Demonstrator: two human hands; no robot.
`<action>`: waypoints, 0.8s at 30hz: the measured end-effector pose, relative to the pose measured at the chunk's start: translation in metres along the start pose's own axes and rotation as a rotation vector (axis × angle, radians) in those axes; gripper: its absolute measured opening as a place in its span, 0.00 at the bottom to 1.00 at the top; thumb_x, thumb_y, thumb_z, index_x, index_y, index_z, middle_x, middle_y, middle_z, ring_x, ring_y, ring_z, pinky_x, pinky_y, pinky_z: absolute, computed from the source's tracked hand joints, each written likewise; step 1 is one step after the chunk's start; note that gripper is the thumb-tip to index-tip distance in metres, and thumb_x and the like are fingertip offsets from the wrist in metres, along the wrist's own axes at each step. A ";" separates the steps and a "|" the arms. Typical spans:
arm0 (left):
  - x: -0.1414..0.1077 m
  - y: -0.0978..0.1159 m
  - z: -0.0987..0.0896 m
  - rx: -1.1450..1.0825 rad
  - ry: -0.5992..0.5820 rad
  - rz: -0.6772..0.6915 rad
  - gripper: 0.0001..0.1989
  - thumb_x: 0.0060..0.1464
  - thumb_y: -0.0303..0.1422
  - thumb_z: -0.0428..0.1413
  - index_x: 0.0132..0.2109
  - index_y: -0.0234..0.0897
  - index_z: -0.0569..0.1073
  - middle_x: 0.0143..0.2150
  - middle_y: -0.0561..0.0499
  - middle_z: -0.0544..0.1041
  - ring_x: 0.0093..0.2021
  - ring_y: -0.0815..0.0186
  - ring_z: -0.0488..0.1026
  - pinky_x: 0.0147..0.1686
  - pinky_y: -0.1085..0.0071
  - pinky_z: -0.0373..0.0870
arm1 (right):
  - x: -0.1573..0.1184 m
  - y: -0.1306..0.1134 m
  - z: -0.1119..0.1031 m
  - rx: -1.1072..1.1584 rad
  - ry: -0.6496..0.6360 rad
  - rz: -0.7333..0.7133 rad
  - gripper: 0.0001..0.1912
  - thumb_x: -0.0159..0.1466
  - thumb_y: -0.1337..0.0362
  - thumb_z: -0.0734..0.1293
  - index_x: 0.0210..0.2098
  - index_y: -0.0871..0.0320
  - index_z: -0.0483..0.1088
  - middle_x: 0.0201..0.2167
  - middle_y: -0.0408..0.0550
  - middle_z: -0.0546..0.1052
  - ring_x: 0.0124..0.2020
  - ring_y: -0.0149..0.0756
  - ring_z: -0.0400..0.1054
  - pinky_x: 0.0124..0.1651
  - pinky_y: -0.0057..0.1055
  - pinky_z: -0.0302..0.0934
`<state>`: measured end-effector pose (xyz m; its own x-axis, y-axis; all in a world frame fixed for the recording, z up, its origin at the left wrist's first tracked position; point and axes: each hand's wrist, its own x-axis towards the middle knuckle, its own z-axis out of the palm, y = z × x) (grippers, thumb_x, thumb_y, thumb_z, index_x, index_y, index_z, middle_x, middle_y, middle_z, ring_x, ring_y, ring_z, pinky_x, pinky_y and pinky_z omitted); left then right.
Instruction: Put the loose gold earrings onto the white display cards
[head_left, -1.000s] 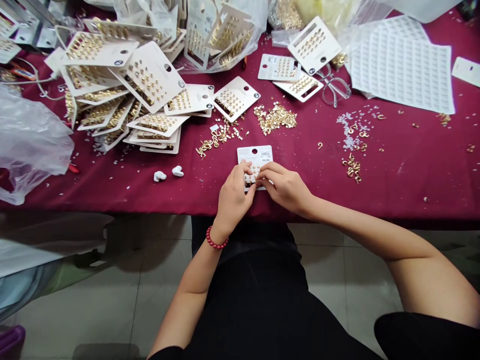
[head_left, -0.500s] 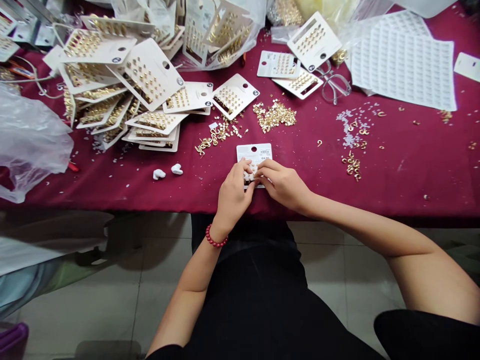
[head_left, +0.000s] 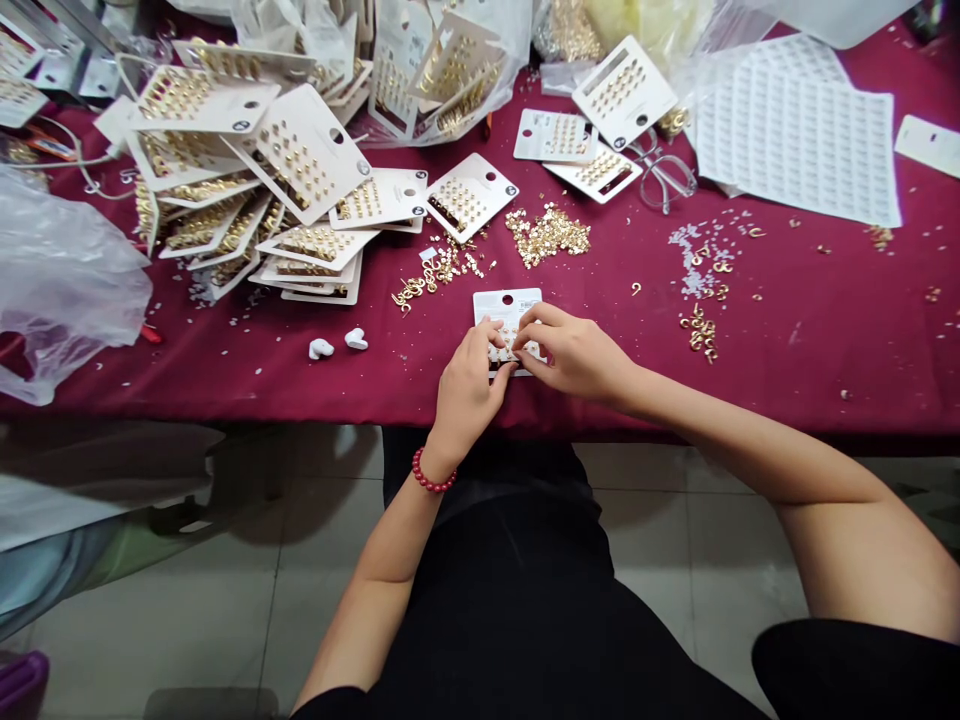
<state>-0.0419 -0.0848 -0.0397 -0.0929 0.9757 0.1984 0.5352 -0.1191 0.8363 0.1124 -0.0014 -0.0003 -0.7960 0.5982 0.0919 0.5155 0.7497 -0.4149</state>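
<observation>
A white earring card (head_left: 489,303) lies near the front edge of the table, its hanging hole at the far side and small gold pieces on its face. Over its lower left side is my left hand (head_left: 465,392), with thumb and fingers closed on the card. My right hand (head_left: 583,358) reaches in from the right, thumb and fingertips pinched together over the card's middle. Whatever lies between those fingertips is too small to make out. Both hands cover much of the card. Beyond it are a heap of tiny gold pieces (head_left: 551,235) and several gold hooks (head_left: 409,293).
Filled earring cards (head_left: 300,150) are piled at the left, beside a clear plastic bag (head_left: 67,280). White earbuds (head_left: 321,348) lie left of my hands. Glasses (head_left: 664,180), sticker sheets (head_left: 795,140) and scattered clear bits (head_left: 694,260) are on the right.
My right hand has lifted slightly and its fingers have shifted at the card, covering more of its price label. My left hand and the card stay nearly in place. The view has shifted a little.
</observation>
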 end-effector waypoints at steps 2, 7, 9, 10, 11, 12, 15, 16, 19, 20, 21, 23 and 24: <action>0.000 -0.001 0.000 0.002 0.002 0.007 0.13 0.57 0.24 0.54 0.46 0.41 0.63 0.55 0.44 0.73 0.64 0.59 0.66 0.59 0.59 0.67 | 0.005 -0.002 -0.005 -0.021 -0.080 0.001 0.08 0.63 0.65 0.64 0.38 0.62 0.74 0.43 0.52 0.73 0.32 0.31 0.67 0.33 0.28 0.58; 0.001 -0.001 0.000 0.012 0.007 0.012 0.13 0.56 0.23 0.54 0.46 0.41 0.63 0.54 0.44 0.73 0.62 0.59 0.67 0.59 0.59 0.67 | 0.017 -0.010 -0.013 -0.076 -0.234 0.034 0.07 0.62 0.66 0.64 0.34 0.62 0.74 0.45 0.52 0.73 0.32 0.31 0.67 0.34 0.29 0.56; 0.001 -0.001 0.000 0.015 0.002 0.016 0.13 0.56 0.23 0.54 0.46 0.41 0.63 0.54 0.44 0.73 0.63 0.59 0.66 0.59 0.60 0.67 | 0.021 -0.012 -0.015 -0.094 -0.282 0.044 0.06 0.62 0.67 0.65 0.34 0.62 0.74 0.44 0.52 0.73 0.33 0.32 0.67 0.34 0.29 0.56; 0.001 -0.001 0.000 0.017 0.002 0.018 0.13 0.56 0.23 0.54 0.46 0.41 0.63 0.54 0.45 0.73 0.63 0.60 0.66 0.59 0.60 0.67 | 0.023 -0.012 -0.016 -0.101 -0.307 0.045 0.06 0.62 0.67 0.65 0.34 0.62 0.74 0.43 0.52 0.73 0.34 0.32 0.67 0.35 0.29 0.56; 0.001 -0.001 0.000 0.019 0.004 0.019 0.13 0.56 0.23 0.53 0.46 0.41 0.63 0.54 0.45 0.73 0.63 0.60 0.66 0.59 0.60 0.66 | 0.025 -0.013 -0.017 -0.108 -0.331 0.045 0.05 0.62 0.67 0.66 0.34 0.63 0.74 0.43 0.51 0.73 0.34 0.32 0.67 0.35 0.29 0.56; 0.001 -0.002 0.001 0.021 0.007 0.020 0.13 0.56 0.23 0.53 0.47 0.41 0.63 0.54 0.45 0.73 0.63 0.60 0.67 0.60 0.60 0.66 | 0.026 -0.014 -0.018 -0.113 -0.353 0.045 0.05 0.62 0.68 0.66 0.34 0.63 0.73 0.42 0.51 0.73 0.34 0.32 0.67 0.34 0.29 0.55; 0.001 -0.003 0.001 0.027 0.012 0.024 0.14 0.56 0.23 0.54 0.47 0.40 0.63 0.55 0.44 0.73 0.62 0.60 0.67 0.59 0.61 0.66 | 0.028 -0.018 -0.019 -0.144 -0.398 0.058 0.04 0.62 0.69 0.66 0.35 0.63 0.73 0.42 0.52 0.72 0.35 0.32 0.67 0.33 0.28 0.54; 0.001 -0.003 0.001 0.030 0.012 0.028 0.14 0.55 0.22 0.54 0.47 0.40 0.63 0.55 0.44 0.73 0.62 0.59 0.67 0.59 0.61 0.66 | 0.029 -0.019 -0.020 -0.159 -0.406 0.063 0.05 0.62 0.69 0.65 0.36 0.64 0.72 0.42 0.52 0.72 0.35 0.32 0.67 0.32 0.28 0.54; 0.001 -0.003 0.002 0.035 0.015 0.034 0.14 0.55 0.22 0.53 0.47 0.40 0.63 0.54 0.44 0.73 0.62 0.59 0.67 0.59 0.61 0.67 | 0.030 -0.022 -0.020 -0.200 -0.414 0.067 0.06 0.63 0.68 0.64 0.38 0.64 0.72 0.43 0.53 0.72 0.35 0.33 0.67 0.31 0.28 0.52; 0.001 -0.003 0.002 0.035 0.017 0.033 0.14 0.56 0.22 0.53 0.47 0.40 0.63 0.54 0.44 0.73 0.62 0.60 0.67 0.58 0.61 0.67 | 0.030 -0.023 -0.020 -0.209 -0.414 0.068 0.07 0.63 0.68 0.64 0.38 0.64 0.72 0.43 0.53 0.72 0.35 0.32 0.66 0.30 0.28 0.52; 0.001 -0.003 0.002 0.035 0.016 0.030 0.14 0.56 0.23 0.53 0.47 0.40 0.63 0.54 0.44 0.73 0.61 0.60 0.68 0.58 0.61 0.67 | 0.030 -0.024 -0.021 -0.214 -0.415 0.071 0.07 0.63 0.68 0.64 0.38 0.64 0.72 0.43 0.52 0.72 0.34 0.32 0.66 0.30 0.28 0.52; 0.001 -0.003 0.002 0.036 0.016 0.023 0.13 0.56 0.23 0.53 0.47 0.40 0.63 0.54 0.44 0.73 0.60 0.59 0.69 0.57 0.61 0.68 | 0.030 -0.024 -0.021 -0.210 -0.418 0.078 0.06 0.63 0.68 0.64 0.37 0.63 0.72 0.42 0.51 0.72 0.34 0.31 0.66 0.30 0.27 0.51; 0.001 -0.003 0.002 0.038 0.016 0.020 0.13 0.55 0.23 0.54 0.47 0.40 0.63 0.54 0.44 0.73 0.60 0.59 0.69 0.57 0.61 0.68 | 0.030 -0.023 -0.022 -0.204 -0.419 0.082 0.06 0.63 0.68 0.65 0.37 0.62 0.73 0.42 0.51 0.73 0.34 0.31 0.66 0.30 0.27 0.51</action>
<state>-0.0418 -0.0827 -0.0427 -0.0947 0.9702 0.2232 0.5690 -0.1312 0.8118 0.0832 0.0056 0.0316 -0.7880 0.5231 -0.3247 0.6001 0.7703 -0.2156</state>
